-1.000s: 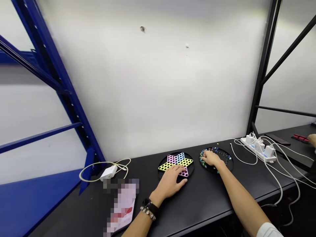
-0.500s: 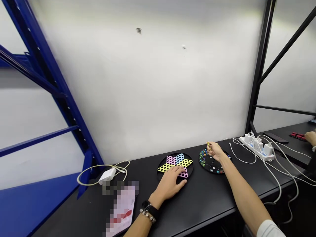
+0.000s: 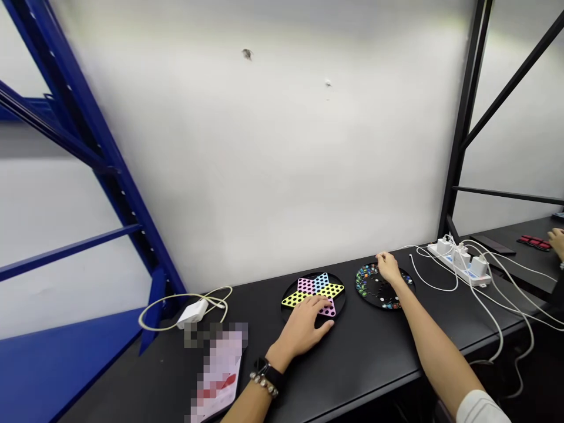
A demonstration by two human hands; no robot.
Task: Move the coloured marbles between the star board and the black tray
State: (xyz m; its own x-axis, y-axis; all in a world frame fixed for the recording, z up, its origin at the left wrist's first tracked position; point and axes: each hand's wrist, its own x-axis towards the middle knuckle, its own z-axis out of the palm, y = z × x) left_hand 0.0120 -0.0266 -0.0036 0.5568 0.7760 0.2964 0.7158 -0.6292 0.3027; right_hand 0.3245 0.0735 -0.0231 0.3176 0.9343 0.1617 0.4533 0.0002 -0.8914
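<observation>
A star-shaped Chinese checkers board (image 3: pixel 332 290) with yellow, pink and blue points lies on the black table inside a round black tray. My left hand (image 3: pixel 304 326) rests palm down over the near part of that board, fingers stretched out and covering some of its holes. To its right is a round black marble tray (image 3: pixel 382 302), with colourful glass marbles (image 3: pixel 362 285) around its rim. Over the far right part of this tray, my right hand (image 3: pixel 389 269) has its fingers curled and pressed together. Its fingertips face away, so whatever is between them is hidden.
A phone (image 3: pixel 220 376), partly blurred out, lies left of my left arm, near a white charger (image 3: pixel 192 314) with a looped cable. At right stands a power strip (image 3: pixel 460 267) with plugs and trailing white cables. Another person's hand (image 3: pixel 557 242) shows beside a red-and-black object (image 3: pixel 534 241).
My right hand has shifted slightly right and turned; the yellow marbles that showed in its fingers are out of sight. My left hand stays put.
</observation>
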